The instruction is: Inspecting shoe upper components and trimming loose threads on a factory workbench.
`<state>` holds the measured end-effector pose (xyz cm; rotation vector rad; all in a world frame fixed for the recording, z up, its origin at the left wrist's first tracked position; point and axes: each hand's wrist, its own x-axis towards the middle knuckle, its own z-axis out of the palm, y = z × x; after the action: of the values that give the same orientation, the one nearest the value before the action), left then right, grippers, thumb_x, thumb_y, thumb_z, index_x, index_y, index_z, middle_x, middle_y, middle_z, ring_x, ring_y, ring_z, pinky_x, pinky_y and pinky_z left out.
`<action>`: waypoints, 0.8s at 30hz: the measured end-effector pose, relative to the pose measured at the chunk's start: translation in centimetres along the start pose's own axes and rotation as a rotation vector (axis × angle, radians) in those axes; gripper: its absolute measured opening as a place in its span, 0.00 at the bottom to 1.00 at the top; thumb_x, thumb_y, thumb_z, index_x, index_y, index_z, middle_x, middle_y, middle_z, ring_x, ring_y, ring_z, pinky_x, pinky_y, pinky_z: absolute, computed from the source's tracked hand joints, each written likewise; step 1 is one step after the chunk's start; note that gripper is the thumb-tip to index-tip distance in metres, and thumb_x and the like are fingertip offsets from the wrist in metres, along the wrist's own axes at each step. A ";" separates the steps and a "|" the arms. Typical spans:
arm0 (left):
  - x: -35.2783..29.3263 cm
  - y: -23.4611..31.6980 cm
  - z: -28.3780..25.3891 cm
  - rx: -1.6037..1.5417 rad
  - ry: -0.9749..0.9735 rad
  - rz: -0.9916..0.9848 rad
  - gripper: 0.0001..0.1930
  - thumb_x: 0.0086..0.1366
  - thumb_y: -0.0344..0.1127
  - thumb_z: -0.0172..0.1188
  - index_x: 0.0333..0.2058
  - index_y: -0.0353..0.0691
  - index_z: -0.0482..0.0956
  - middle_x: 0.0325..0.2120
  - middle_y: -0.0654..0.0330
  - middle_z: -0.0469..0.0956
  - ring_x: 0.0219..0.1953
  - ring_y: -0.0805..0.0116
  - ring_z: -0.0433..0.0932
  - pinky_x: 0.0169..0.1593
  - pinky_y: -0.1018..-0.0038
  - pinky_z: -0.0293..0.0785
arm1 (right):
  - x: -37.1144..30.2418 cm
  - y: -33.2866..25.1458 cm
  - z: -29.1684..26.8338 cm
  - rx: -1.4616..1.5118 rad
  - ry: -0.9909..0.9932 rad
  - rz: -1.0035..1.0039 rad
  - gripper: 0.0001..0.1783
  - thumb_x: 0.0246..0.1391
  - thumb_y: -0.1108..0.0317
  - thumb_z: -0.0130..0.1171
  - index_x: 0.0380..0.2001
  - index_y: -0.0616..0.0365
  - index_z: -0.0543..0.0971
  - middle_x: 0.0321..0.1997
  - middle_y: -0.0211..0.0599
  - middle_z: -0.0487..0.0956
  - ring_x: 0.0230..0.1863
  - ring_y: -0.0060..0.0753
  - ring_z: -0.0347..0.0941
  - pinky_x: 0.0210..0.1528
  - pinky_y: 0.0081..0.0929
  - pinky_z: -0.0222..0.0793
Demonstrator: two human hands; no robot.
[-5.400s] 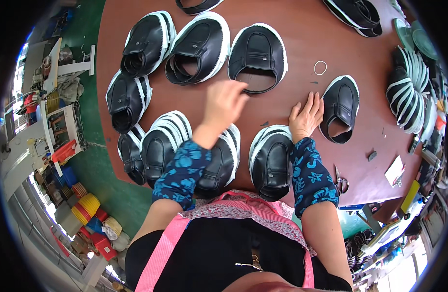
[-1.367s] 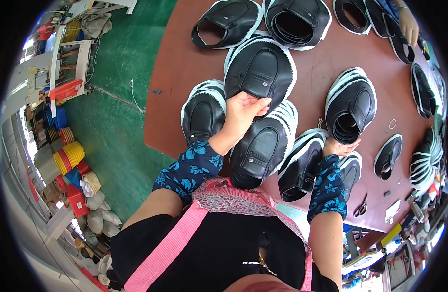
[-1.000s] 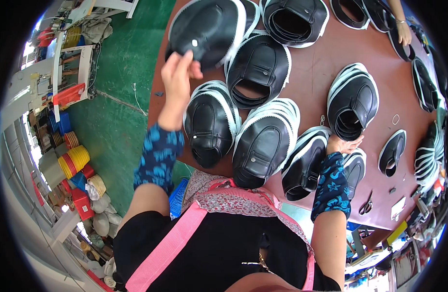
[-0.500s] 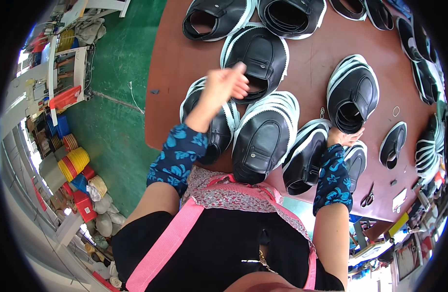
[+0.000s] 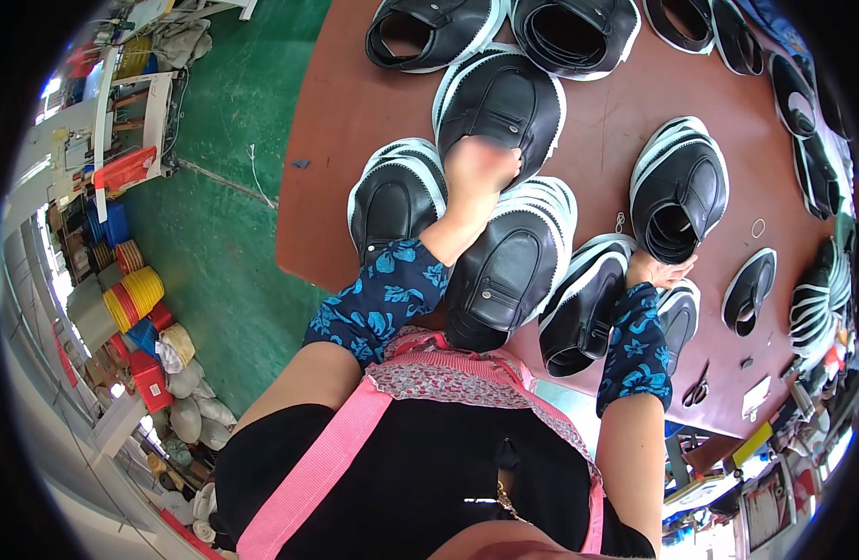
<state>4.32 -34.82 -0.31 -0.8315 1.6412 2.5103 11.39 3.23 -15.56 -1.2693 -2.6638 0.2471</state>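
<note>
**Left Hand (image 5: 482,166) Meets One Stack (image 5: 506,98), Right Hand (image 5: 663,271) a Second Stack (image 5: 679,187)**

A worker in patterned blue sleeves (image 5: 373,294) reaches over a brown tabletop (image 5: 593,131) set with black, white-edged shoe uppers, both hands well apart. The left hand, blurred, has its fingers curled in over the heel end of the middle stack's top upper; whether they pinch the leather or only touch it, one cannot tell. The right hand sits low against the heel of the second stack, its fingers bent and partly showing beneath the rounded opening, its palm hidden; how firmly it holds is also unclear.

Between the two forearms lie a front stack (image 5: 507,266), toes pointing away from the worker, and a tilted stack (image 5: 586,303) beside it. Another pile (image 5: 397,191) rests left of the left hand. On the right, a lone upper (image 5: 750,291) lies near a pale loop (image 5: 753,228), with scissors (image 5: 697,386) close to the tabletop's near edge.
</note>
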 end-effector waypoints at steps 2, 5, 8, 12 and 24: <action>0.1 -0.2 -0.3 0.014 -0.019 0.044 0.15 0.70 0.22 0.73 0.47 0.34 0.73 0.39 0.53 0.87 0.39 0.68 0.89 0.48 0.72 0.89 | -0.1 -0.2 -0.1 -0.002 -0.005 0.007 0.64 0.55 0.45 0.79 0.84 0.55 0.54 0.88 0.43 0.54 0.89 0.44 0.43 0.85 0.51 0.35; -0.4 0.3 -0.6 0.053 -0.019 0.069 0.17 0.70 0.21 0.72 0.48 0.34 0.70 0.37 0.54 0.86 0.36 0.70 0.88 0.45 0.73 0.89 | 0.0 0.1 0.1 0.053 0.002 -0.004 0.65 0.54 0.45 0.79 0.84 0.54 0.53 0.88 0.44 0.54 0.88 0.47 0.43 0.86 0.51 0.34; -3.3 4.3 0.3 0.029 0.000 0.013 0.19 0.69 0.21 0.72 0.49 0.33 0.69 0.34 0.56 0.85 0.34 0.69 0.88 0.43 0.73 0.88 | 0.0 0.9 0.4 0.051 0.011 0.026 0.65 0.54 0.44 0.78 0.85 0.54 0.52 0.88 0.46 0.54 0.88 0.53 0.43 0.85 0.52 0.35; -4.0 13.0 -2.7 0.270 0.071 0.130 0.17 0.66 0.23 0.72 0.49 0.33 0.74 0.31 0.58 0.84 0.30 0.70 0.86 0.40 0.72 0.86 | -0.1 1.3 0.5 0.060 0.002 -0.043 0.65 0.55 0.43 0.77 0.85 0.54 0.52 0.88 0.47 0.53 0.88 0.51 0.43 0.85 0.52 0.36; 13.1 15.6 -4.3 0.712 0.096 0.528 0.14 0.75 0.35 0.71 0.48 0.29 0.81 0.31 0.53 0.89 0.32 0.68 0.89 0.38 0.73 0.86 | -0.6 -0.9 -1.3 0.088 -0.012 0.053 0.64 0.53 0.50 0.80 0.84 0.50 0.53 0.88 0.39 0.52 0.88 0.49 0.43 0.86 0.54 0.38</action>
<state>-9.84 -48.80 5.73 -0.4748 2.8129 1.8374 11.43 2.29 -14.14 -1.3156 -2.6004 0.3766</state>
